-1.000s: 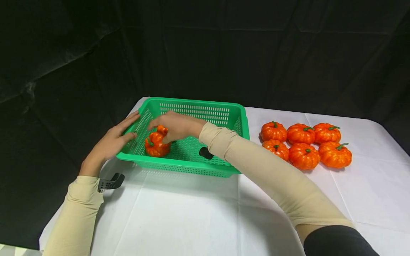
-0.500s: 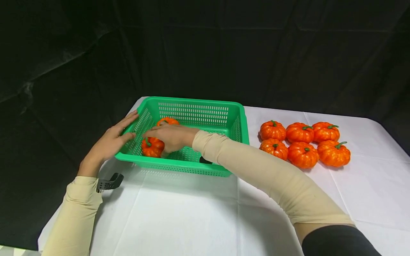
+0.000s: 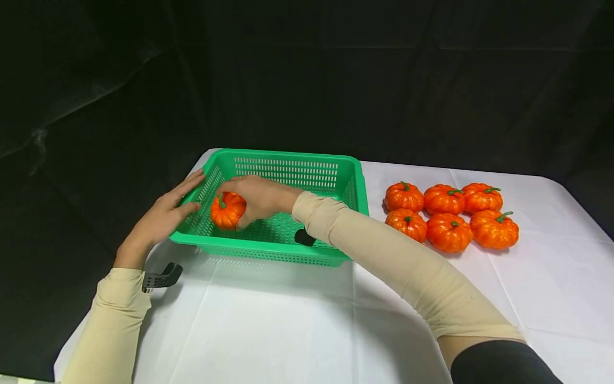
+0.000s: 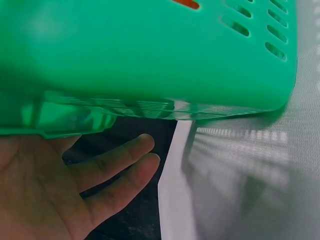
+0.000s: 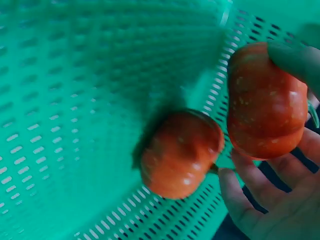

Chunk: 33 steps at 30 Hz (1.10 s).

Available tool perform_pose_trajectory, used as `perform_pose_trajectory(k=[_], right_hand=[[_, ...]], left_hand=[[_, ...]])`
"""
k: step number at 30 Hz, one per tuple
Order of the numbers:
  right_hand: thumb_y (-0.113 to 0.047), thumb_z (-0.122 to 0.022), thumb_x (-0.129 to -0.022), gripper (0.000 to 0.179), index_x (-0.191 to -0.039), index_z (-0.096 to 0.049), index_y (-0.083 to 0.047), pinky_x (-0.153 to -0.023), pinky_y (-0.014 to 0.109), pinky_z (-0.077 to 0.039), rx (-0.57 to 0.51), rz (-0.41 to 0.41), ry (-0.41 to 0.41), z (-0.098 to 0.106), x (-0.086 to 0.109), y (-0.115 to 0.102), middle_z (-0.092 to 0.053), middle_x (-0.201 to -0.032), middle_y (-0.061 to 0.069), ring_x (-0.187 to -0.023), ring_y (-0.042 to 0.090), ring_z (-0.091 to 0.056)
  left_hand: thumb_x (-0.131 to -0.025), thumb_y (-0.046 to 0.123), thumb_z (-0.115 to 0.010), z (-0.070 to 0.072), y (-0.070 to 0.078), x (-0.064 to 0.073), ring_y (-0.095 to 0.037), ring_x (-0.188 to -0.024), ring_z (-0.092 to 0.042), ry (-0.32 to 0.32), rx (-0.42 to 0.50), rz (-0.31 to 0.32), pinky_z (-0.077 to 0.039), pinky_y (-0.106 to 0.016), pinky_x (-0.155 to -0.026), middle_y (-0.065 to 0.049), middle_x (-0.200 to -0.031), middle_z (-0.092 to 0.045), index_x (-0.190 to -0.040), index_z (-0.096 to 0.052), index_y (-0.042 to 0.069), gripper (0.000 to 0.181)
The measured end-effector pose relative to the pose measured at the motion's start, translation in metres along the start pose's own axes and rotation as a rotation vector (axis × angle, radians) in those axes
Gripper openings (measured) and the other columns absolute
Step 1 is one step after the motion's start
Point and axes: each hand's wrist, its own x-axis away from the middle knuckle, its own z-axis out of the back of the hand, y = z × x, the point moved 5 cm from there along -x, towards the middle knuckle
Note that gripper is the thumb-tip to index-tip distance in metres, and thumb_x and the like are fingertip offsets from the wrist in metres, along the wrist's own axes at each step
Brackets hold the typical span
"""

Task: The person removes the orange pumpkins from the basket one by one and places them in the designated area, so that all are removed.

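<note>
My right hand [image 3: 254, 198] is inside the green plastic basket [image 3: 268, 246], gripping a small orange pumpkin [image 3: 226, 211] with a green stem. The right wrist view shows the thumb over one side of this held pumpkin [image 5: 267, 102] and fingers on the other. A second pumpkin [image 5: 182, 155] lies in the basket beside it; the hand hides it in the head view. My left hand [image 3: 163, 216] rests at the basket's left rim, fingers extended. In the left wrist view, straight fingers [image 4: 117, 175] reach out under the rim.
Several more orange pumpkins [image 3: 450, 232] sit in two rows on the white-covered table [image 3: 268, 314], right of the basket. A black cloth [image 3: 307, 96] hangs behind the table. A black strap piece [image 3: 163, 277] juts from the left wrist.
My right hand moved from the back pumpkin toward the front one, and now grips it, slightly raised and turned. The left hand has stayed at the rim. The view has shifted slightly.
</note>
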Motion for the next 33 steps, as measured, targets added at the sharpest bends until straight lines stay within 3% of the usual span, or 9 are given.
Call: perform_pose_trajectory(k=[9,17,33], right_hand=[[-0.027,-0.089,-0.083,0.072,-0.144,-0.056,-0.007,-0.092,0.022,-0.049,-0.108,-0.052,0.101,0.017,0.013,0.007,-0.062,-0.13,0.005,-0.114,0.019,-0.056],[-0.029,-0.085,-0.083,0.062,-0.136,-0.061,-0.008,-0.088,0.026,-0.05,-0.143,-0.025,0.174,0.025,0.028,0.011,-0.064,-0.12,-0.001,-0.107,0.017,-0.057],[-0.034,-0.082,-0.086,0.076,-0.153,-0.052,-0.013,-0.089,0.024,-0.053,-0.159,-0.004,0.27,0.041,0.072,0.001,-0.06,-0.14,-0.001,-0.117,0.015,-0.055]], left_hand=[[-0.106,0.014,-0.051,-0.001,0.0,0.002,-0.039,-0.155,-0.014,0.01,0.003,-0.011,-0.014,-0.071,-0.116,-0.004,-0.173,-0.014,-0.166,-0.028,0.012,0.064],[-0.106,0.012,-0.051,0.0,0.002,0.001,-0.038,-0.155,-0.013,0.016,0.008,-0.024,-0.013,-0.071,-0.117,-0.006,-0.173,-0.015,-0.165,-0.028,0.01,0.064],[-0.106,0.011,-0.05,0.0,0.004,0.002,-0.038,-0.156,-0.012,0.021,-0.006,-0.016,-0.012,-0.071,-0.117,-0.005,-0.173,-0.014,-0.166,-0.027,0.01,0.064]])
